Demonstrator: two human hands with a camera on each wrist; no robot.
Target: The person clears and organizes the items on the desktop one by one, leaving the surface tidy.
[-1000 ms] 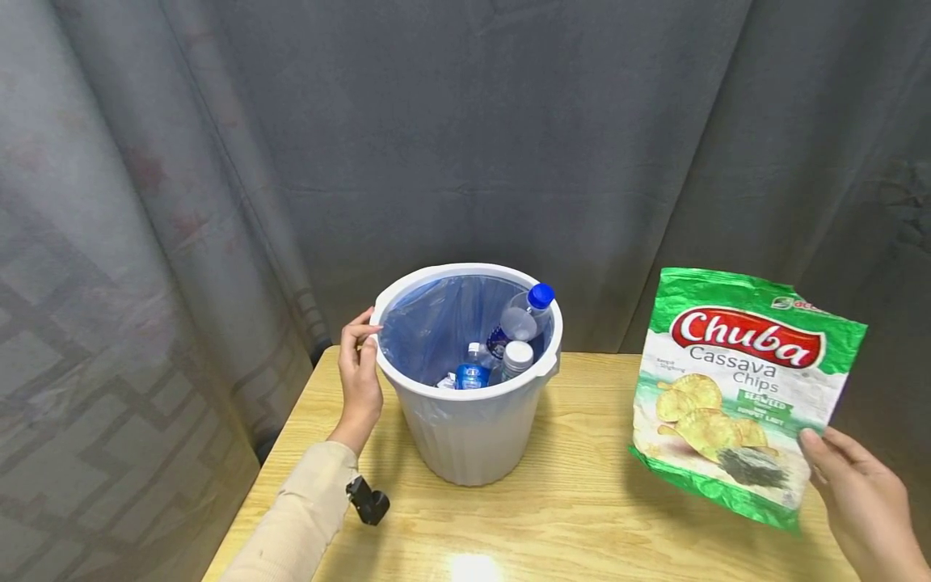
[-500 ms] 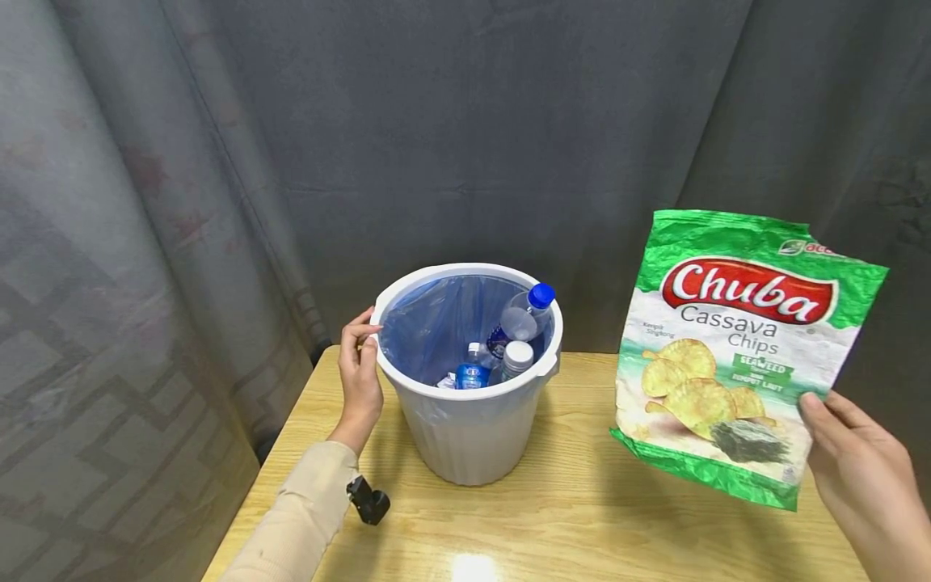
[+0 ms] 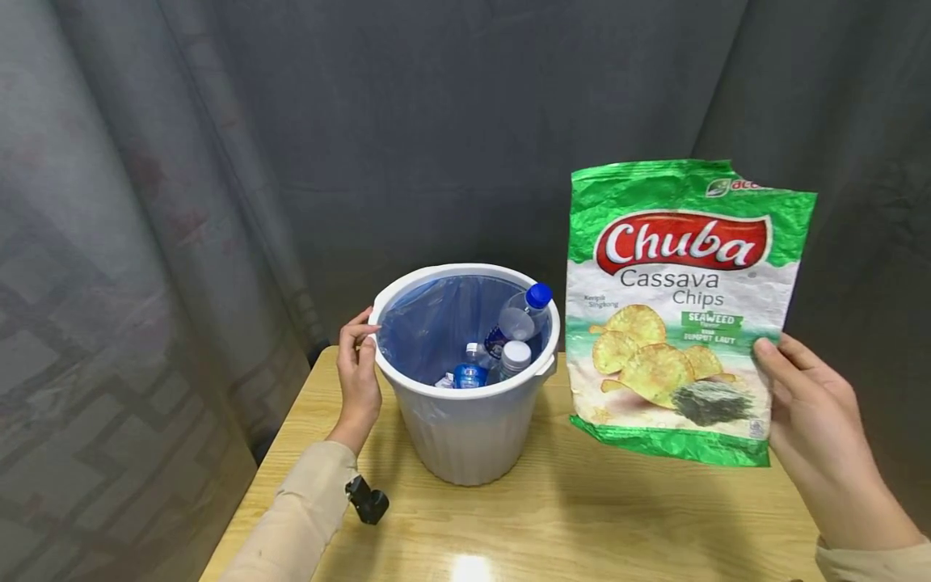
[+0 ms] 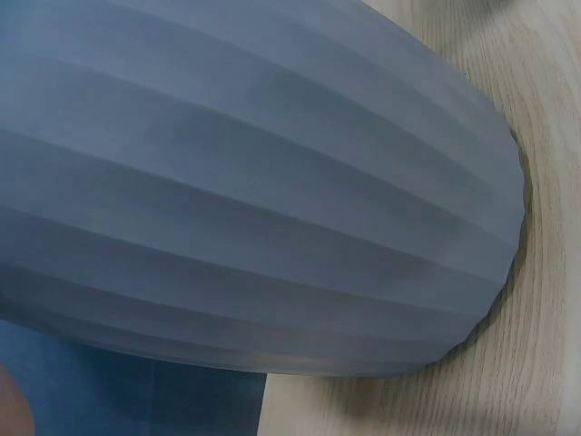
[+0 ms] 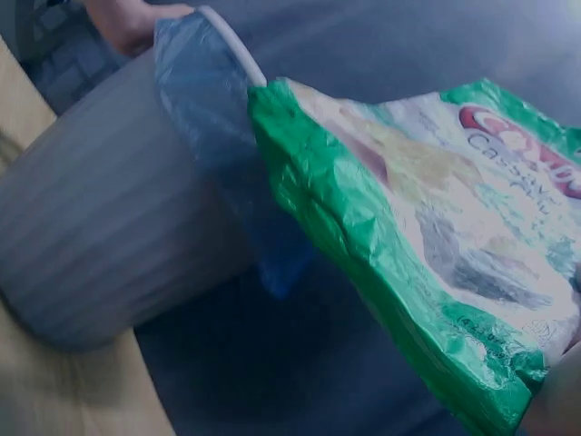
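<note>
A person's right hand (image 3: 815, 420) pinches a green cassava chip bag (image 3: 684, 315) by its lower rt edge, held upright in the air just beside a white bin (image 3: 469, 428) on a wooden desk (image 3: 582, 517). The left hand (image 3: 358, 380) steadies the bin, fingers (image 3: 356, 331) curled on the rim. Water bottles (image 3: 520, 319) lie inside on the blue liner (image 3: 429, 323). To bin it cleanly, the bag likely wants centring over the opening w/ the rim kept braced, then letting go low.
</note>
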